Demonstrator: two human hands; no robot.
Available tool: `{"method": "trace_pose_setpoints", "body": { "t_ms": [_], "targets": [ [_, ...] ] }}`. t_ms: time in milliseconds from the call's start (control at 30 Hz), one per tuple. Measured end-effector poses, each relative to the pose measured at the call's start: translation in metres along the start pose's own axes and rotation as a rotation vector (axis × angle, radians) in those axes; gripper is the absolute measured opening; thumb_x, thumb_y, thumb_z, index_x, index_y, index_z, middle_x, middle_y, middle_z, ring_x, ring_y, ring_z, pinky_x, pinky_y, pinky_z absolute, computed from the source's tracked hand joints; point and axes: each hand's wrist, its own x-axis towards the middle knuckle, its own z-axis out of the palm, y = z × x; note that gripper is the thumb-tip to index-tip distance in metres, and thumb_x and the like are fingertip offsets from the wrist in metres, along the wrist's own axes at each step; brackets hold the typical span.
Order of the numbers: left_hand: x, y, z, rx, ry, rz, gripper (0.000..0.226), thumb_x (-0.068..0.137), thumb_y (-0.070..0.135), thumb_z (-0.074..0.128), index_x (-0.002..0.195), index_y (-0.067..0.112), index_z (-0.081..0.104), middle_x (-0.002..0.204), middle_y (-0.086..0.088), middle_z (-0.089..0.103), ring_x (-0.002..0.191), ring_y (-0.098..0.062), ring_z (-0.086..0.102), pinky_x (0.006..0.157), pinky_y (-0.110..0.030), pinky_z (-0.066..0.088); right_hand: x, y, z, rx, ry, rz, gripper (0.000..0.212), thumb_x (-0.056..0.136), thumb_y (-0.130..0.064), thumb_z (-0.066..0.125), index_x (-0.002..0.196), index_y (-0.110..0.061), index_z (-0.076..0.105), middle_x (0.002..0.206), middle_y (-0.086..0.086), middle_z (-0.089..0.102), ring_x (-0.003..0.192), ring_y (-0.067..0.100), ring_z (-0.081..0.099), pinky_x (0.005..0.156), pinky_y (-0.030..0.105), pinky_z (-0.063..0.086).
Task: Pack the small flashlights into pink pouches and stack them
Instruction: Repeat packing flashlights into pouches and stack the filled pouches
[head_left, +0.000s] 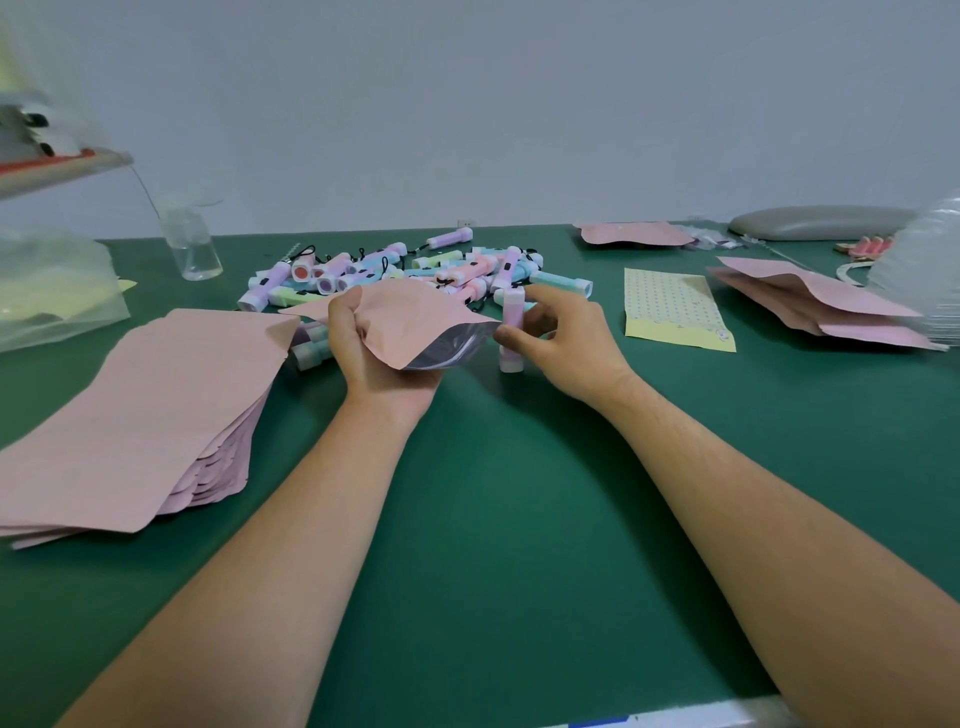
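Note:
My left hand (363, 345) grips a pink pouch (415, 325) above the green table (493, 493); the pouch's silver-lined mouth faces right and gapes open. My right hand (556, 338) pinches a small pink-and-white flashlight (511, 325), held upright just beside that mouth. Behind both hands lies a heap of pastel flashlights (415, 270) with black wrist cords. A thick stack of flat pink pouches (150, 415) sits at the left.
A yellow dotted pouch (675, 312) lies right of centre, and more pink pouches (815, 306) lie at the far right and at the back (634, 234). A clear bottle (192, 244), a clear plastic bag (52, 291) and a grey pad (815, 223) border the table.

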Motion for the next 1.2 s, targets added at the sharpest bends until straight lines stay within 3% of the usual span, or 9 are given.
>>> {"method": "trace_pose_setpoints", "body": {
  "t_ms": [233, 400, 533, 633, 733, 867, 1000, 1067, 1200],
  "targets": [
    [0.001, 0.000, -0.001, 0.002, -0.006, -0.003, 0.030, 0.091, 0.046, 0.061, 0.102, 0.019, 0.068, 0.091, -0.008, 0.075, 0.084, -0.031, 0.073, 0.087, -0.044, 0.060, 0.001, 0.002, -0.001, 0.047, 0.019, 0.064, 0.025, 0.083, -0.041, 0.085, 0.095, -0.022, 0.071, 0.087, -0.015, 0.071, 0.081, -0.002, 0.065, 0.064, 0.003, 0.045],
    [0.001, -0.001, -0.002, -0.011, -0.010, -0.002, 0.029, 0.091, 0.046, 0.062, 0.100, 0.019, 0.068, 0.092, -0.007, 0.074, 0.087, -0.030, 0.072, 0.086, -0.042, 0.060, 0.000, 0.000, -0.003, 0.018, 0.021, 0.082, 0.031, 0.082, -0.048, 0.083, 0.096, -0.022, 0.074, 0.092, -0.014, 0.072, 0.090, 0.001, 0.067, 0.070, 0.012, 0.046],
    [0.000, 0.000, -0.001, -0.026, -0.003, -0.001, 0.029, 0.091, 0.045, 0.062, 0.101, 0.019, 0.068, 0.090, -0.007, 0.075, 0.082, -0.031, 0.074, 0.085, -0.043, 0.060, 0.000, 0.001, -0.003, 0.039, 0.060, 0.110, 0.038, 0.081, -0.050, 0.084, 0.086, -0.014, 0.071, 0.080, -0.003, 0.074, 0.078, 0.015, 0.069, 0.066, 0.027, 0.055],
    [0.001, 0.001, 0.000, -0.056, 0.002, 0.001, 0.028, 0.090, 0.043, 0.063, 0.101, 0.018, 0.067, 0.096, -0.009, 0.074, 0.091, -0.032, 0.071, 0.095, -0.045, 0.057, 0.000, 0.000, -0.007, 0.094, 0.078, 0.130, 0.038, 0.082, -0.050, 0.083, 0.087, -0.014, 0.072, 0.080, -0.003, 0.075, 0.079, 0.016, 0.071, 0.072, 0.026, 0.056],
    [0.001, 0.004, 0.001, -0.107, 0.001, 0.013, 0.026, 0.089, 0.040, 0.063, 0.102, 0.017, 0.067, 0.102, -0.009, 0.072, 0.093, -0.033, 0.071, 0.100, -0.047, 0.055, -0.002, -0.009, -0.014, 0.285, 0.106, 0.103, 0.028, 0.086, -0.040, 0.083, 0.093, -0.015, 0.075, 0.085, -0.005, 0.078, 0.084, 0.012, 0.074, 0.076, 0.025, 0.058],
    [0.002, 0.013, 0.000, -0.186, 0.025, 0.057, 0.030, 0.092, 0.039, 0.060, 0.112, 0.016, 0.066, 0.105, -0.015, 0.075, 0.089, -0.037, 0.076, 0.092, -0.051, 0.059, -0.008, -0.039, -0.024, 0.622, 0.157, -0.077, 0.007, 0.091, -0.019, 0.079, 0.091, -0.013, 0.075, 0.080, -0.002, 0.076, 0.065, 0.009, 0.064, 0.057, 0.019, 0.046],
    [0.004, 0.018, 0.000, -0.193, 0.040, 0.096, 0.049, 0.096, 0.045, 0.049, 0.132, 0.013, 0.061, 0.139, -0.018, 0.065, 0.124, -0.037, 0.067, 0.099, -0.046, 0.057, -0.017, -0.071, -0.017, 0.742, 0.102, -0.241, 0.011, 0.091, -0.006, 0.077, 0.090, 0.002, 0.070, 0.080, 0.012, 0.074, 0.058, 0.012, 0.062, 0.053, 0.027, 0.048],
    [0.002, 0.017, 0.001, -0.153, 0.021, 0.115, 0.048, 0.098, 0.046, 0.044, 0.123, 0.011, 0.064, 0.124, -0.018, 0.071, 0.109, -0.035, 0.072, 0.088, -0.039, 0.058, -0.022, -0.080, -0.006, 0.696, 0.071, -0.282, 0.017, 0.088, -0.002, 0.079, 0.092, 0.010, 0.067, 0.083, 0.016, 0.074, 0.062, 0.016, 0.066, 0.059, 0.033, 0.053],
    [-0.007, 0.015, 0.004, -0.111, -0.010, 0.083, 0.044, 0.100, 0.047, 0.041, 0.096, 0.011, 0.066, 0.086, -0.012, 0.072, 0.078, -0.030, 0.072, 0.073, -0.031, 0.058, -0.032, -0.078, 0.009, 0.405, 0.041, -0.393, 0.013, 0.086, -0.004, 0.080, 0.096, 0.002, 0.073, 0.086, 0.013, 0.075, 0.076, 0.024, 0.070, 0.071, 0.034, 0.059]
  ]
}}
